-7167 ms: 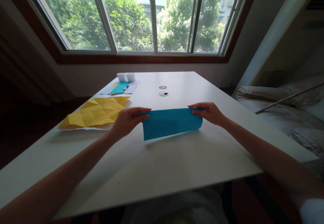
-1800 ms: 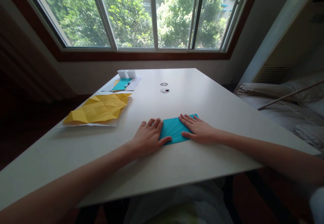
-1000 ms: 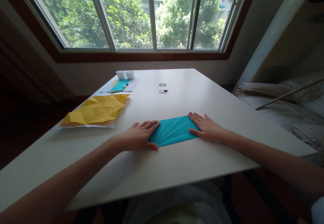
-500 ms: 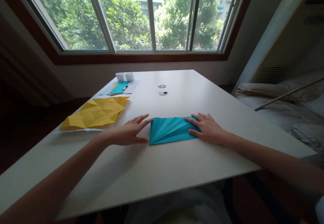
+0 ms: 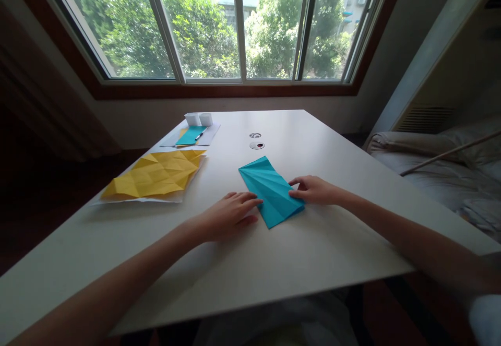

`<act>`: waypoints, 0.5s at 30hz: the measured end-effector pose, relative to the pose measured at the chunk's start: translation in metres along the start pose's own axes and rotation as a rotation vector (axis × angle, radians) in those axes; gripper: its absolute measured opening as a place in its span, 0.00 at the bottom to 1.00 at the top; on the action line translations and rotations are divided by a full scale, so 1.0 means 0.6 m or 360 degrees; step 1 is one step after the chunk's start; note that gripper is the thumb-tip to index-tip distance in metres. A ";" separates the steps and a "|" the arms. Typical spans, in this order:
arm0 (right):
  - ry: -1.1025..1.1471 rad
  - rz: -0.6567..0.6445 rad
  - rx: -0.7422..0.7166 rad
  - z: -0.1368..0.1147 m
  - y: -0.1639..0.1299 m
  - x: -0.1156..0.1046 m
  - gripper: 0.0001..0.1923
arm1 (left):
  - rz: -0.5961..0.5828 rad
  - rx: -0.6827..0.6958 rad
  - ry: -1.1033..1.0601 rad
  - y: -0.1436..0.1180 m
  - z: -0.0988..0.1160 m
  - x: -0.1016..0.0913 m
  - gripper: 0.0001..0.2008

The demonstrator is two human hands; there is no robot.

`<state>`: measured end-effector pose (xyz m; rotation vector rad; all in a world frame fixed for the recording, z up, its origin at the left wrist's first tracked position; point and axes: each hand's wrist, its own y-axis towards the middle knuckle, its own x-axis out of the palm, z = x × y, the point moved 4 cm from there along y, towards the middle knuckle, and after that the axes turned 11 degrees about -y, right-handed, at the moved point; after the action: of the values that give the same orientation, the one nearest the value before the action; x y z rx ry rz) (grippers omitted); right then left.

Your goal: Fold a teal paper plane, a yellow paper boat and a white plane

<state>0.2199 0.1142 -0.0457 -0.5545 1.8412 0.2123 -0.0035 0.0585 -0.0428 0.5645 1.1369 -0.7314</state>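
Observation:
A sheet of blue paper (image 5: 268,184), folded into a creased rectangle, lies slanted on the white table in front of me. Fan-like creases spread from its far left corner. My left hand (image 5: 235,213) rests at its near left edge, fingers stretched out, one fingertip touching the paper and the thumb low beside it. At the right edge, my right hand (image 5: 313,189) has curled fingers closed on the paper's side; part of that grip is hidden.
Creased yellow paper (image 5: 156,174) lies on a white sheet at the left. Behind it are a blue sheet (image 5: 191,135), a pen (image 5: 201,134) and two white containers (image 5: 198,119). Two round items (image 5: 257,145) sit mid-table (image 5: 336,241). A sofa (image 5: 426,153) stands at the right.
The blue paper has turned clockwise from lying crosswise to slanting. My left hand has moved right to its edge. My right hand has gone from flat on top to its right side.

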 end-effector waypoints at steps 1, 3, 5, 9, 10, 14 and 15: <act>0.0099 -0.0008 -0.0021 0.002 -0.002 0.002 0.29 | 0.0003 -0.0003 -0.0018 0.001 0.000 -0.001 0.19; 0.0254 0.0010 -0.0047 0.003 -0.008 0.000 0.29 | 0.0009 -0.0008 -0.0055 0.002 0.002 -0.004 0.18; 0.0325 0.0087 -0.0055 0.002 -0.013 -0.007 0.30 | 0.0013 -0.0006 -0.0093 0.004 0.006 -0.006 0.18; 0.0201 0.0286 -0.0022 0.004 -0.020 -0.029 0.27 | 0.0041 0.0015 -0.0139 0.010 0.009 -0.006 0.18; 0.0151 0.0318 -0.0036 0.004 -0.020 -0.033 0.25 | 0.0050 0.0024 -0.0144 0.012 0.008 -0.006 0.18; 0.0084 0.0419 -0.0246 0.001 -0.019 -0.038 0.18 | 0.0056 0.0055 -0.0180 0.018 0.006 -0.007 0.18; 0.0105 0.0444 -0.0314 -0.002 -0.019 -0.036 0.18 | 0.0044 0.0064 -0.0208 0.019 0.007 -0.009 0.18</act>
<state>0.2298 0.1094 -0.0235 -0.4417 1.9716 0.5734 0.0066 0.0642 -0.0361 0.5574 0.9933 -0.7577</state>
